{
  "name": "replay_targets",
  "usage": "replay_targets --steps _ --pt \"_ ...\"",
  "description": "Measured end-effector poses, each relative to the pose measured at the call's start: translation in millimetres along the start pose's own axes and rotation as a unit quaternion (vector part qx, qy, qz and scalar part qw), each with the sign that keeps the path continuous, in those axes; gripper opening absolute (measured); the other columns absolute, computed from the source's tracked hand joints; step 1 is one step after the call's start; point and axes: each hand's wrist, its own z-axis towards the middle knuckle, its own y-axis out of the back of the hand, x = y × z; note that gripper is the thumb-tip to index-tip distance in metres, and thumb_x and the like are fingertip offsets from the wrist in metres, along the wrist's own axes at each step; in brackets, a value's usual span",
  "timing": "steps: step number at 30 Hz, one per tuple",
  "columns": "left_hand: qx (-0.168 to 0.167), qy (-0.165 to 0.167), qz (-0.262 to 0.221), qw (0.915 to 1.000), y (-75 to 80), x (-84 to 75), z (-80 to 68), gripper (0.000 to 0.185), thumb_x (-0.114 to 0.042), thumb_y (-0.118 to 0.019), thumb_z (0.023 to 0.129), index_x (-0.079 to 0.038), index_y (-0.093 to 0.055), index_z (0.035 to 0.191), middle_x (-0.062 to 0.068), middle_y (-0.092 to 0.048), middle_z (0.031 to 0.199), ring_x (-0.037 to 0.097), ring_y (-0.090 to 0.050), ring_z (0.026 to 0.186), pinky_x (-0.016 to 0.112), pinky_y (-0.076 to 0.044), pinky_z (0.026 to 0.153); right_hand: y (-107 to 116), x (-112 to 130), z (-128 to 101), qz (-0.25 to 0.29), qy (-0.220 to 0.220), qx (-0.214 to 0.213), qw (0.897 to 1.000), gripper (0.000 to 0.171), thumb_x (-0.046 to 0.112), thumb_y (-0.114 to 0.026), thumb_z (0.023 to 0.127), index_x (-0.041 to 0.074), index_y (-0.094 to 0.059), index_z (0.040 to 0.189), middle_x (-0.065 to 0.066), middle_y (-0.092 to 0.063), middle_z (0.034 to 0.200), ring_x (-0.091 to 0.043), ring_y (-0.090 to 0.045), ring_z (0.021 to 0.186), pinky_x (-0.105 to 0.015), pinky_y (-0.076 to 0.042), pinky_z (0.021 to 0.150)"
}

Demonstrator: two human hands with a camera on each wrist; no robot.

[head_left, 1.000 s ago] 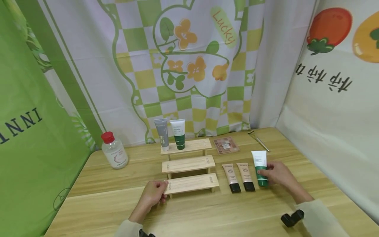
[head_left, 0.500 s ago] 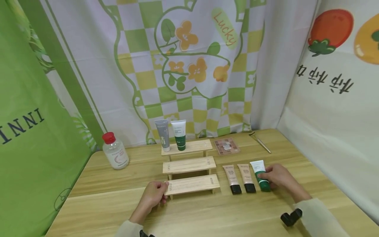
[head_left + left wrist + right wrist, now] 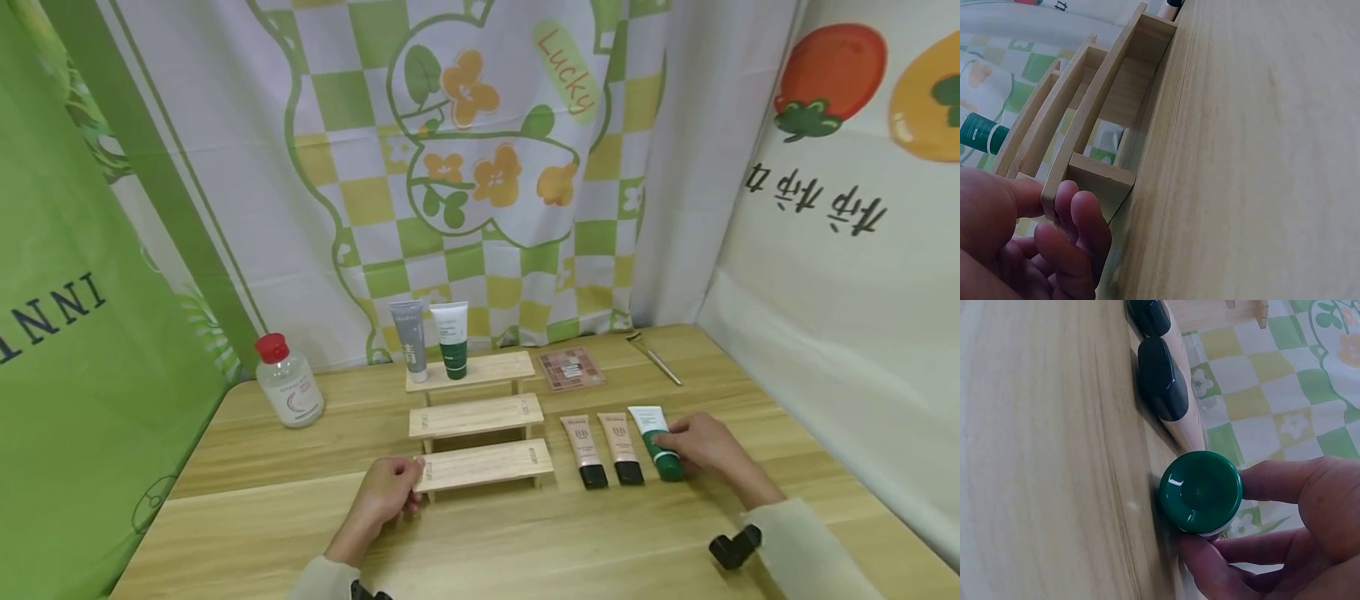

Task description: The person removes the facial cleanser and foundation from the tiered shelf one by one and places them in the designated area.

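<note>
While my left hand (image 3: 388, 492) pinches the stand (image 3: 487, 465), the upright tubes (image 3: 450, 330) beyond it look done; my right hand (image 3: 703, 443) grips a green-capped tube (image 3: 648, 422) that, like the BB tubes (image 3: 618, 435) beside it, seems pending.

printed cloth (image 3: 487, 192) behind wooden table (image 3: 525, 537)

wood-grain table (image 3: 525, 542), pale top. directly on it: three-step wooden stand (image 3: 477, 417) mid-table, top step carrying a grey tube (image 3: 408, 342) and a white-and-green tube (image 3: 450, 333), both upright. left: clear bottle (image 3: 292, 396), standing. right of stand: flat palette (image 3: 572, 369) toward the back, brush (image 3: 655, 358) past it. nearer: two beige tubes (image 3: 582, 442) lying side by side, second white-and-green tube (image 3: 658, 454) just right of them.
</note>
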Motion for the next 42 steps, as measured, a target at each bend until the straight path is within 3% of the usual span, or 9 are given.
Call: replay_targets --steps 7,12,15,20,25,29,36,42 --pt "-0.006 0.0 -0.005 1.0 4.4 0.5 1.1 0.034 -0.027 -0.052 0.101 -0.002 -0.066 0.083 0.004 -0.061 0.063 0.014 -0.059 0.05 0.022 -0.04 0.043 4 -2 8 -0.029 0.016 -0.011 0.999 0.056 0.037 -0.057 0.096 -0.015 -0.062 0.112 -0.017 -0.066 0.089 -0.02 -0.064 0.071 -0.034 -0.054 0.063" --pt "-0.009 -0.009 -0.007 0.9999 6.2 1.1 2.4 0.036 -0.028 -0.052 0.1 -0.002 -0.064 0.079 0.004 -0.06 0.062 0.014 -0.058 0.049 0.021 -0.04 0.041 8 9 11 -0.068 0.065 -0.085 0.992 0.06 0.039 -0.051 0.099 -0.015 -0.056 0.122 -0.032 -0.063 0.109 -0.043 -0.063 0.095 -0.049 -0.052 0.078" --pt "-0.008 -0.012 -0.01 0.9998 6.3 1.8 3.4 0.036 -0.028 -0.052 0.1 -0.001 -0.064 0.079 0.004 -0.06 0.061 0.014 -0.058 0.048 0.021 -0.039 0.041 8 25 15 -0.047 0.099 -0.122 0.987 0.065 0.041 -0.05 0.1 -0.015 -0.046 0.133 -0.035 -0.057 0.122 -0.049 -0.057 0.11 -0.055 -0.049 0.088" --pt "-0.004 -0.018 -0.01 0.9998 5.2 1.4 3.9 0.037 -0.028 -0.052 0.101 -0.002 -0.064 0.078 0.004 -0.06 0.06 0.013 -0.058 0.047 0.021 -0.039 0.04 4 64 19 0.023 0.166 -0.148 0.975 0.064 0.038 -0.051 0.101 -0.009 -0.04 0.142 -0.03 -0.055 0.131 -0.045 -0.055 0.118 -0.054 -0.049 0.091" --pt "0.0 -0.018 -0.021 0.9996 2.5 0.8 1.3 0.036 -0.028 -0.053 0.1 -0.001 -0.063 0.078 0.004 -0.059 0.059 0.013 -0.057 0.046 0.021 -0.039 0.039 -10 104 28 0.082 0.244 -0.143 0.956 0.056 0.027 -0.055 0.101 -0.008 -0.041 0.142 -0.029 -0.055 0.132 -0.044 -0.055 0.119 -0.054 -0.049 0.094" --pt "0.003 -0.02 -0.024 0.9995 0.4 2.6 -1.3 0.036 -0.028 -0.054 0.1 -0.001 -0.063 0.077 0.003 -0.059 0.058 0.012 -0.056 0.046 0.021 -0.038 0.039 -24 134 38 0.107 0.279 -0.122 0.947 0.057 0.029 -0.057 0.1 -0.006 -0.041 0.143 -0.027 -0.055 0.131 -0.041 -0.055 0.12 -0.053 -0.048 0.096" --pt "-0.004 -0.034 -0.018 0.9993 -0.3 5.5 -1.3 0.037 -0.028 -0.054 0.1 -0.003 -0.06 0.074 0.002 -0.058 0.057 0.012 -0.055 0.044 0.02 -0.038 0.038 -47 185 48 0.107 0.331 -0.077 0.934 0.059 0.031 -0.06 0.098 -0.002 -0.041 0.143 -0.024 -0.055 0.133 -0.038 -0.054 0.122 -0.049 -0.048 0.098" --pt "-0.002 -0.044 -0.024 0.9988 -1.5 7.6 -1.4 0.036 -0.027 -0.054 0.099 -0.004 -0.059 0.072 0.002 -0.058 0.057 0.012 -0.055 0.044 0.02 -0.037 0.038 -71 215 55 0.105 0.359 -0.049 0.926 0.058 0.024 -0.063 0.096 -0.004 -0.041 0.142 -0.027 -0.055 0.131 -0.04 -0.056 0.119 -0.048 -0.05 0.096"
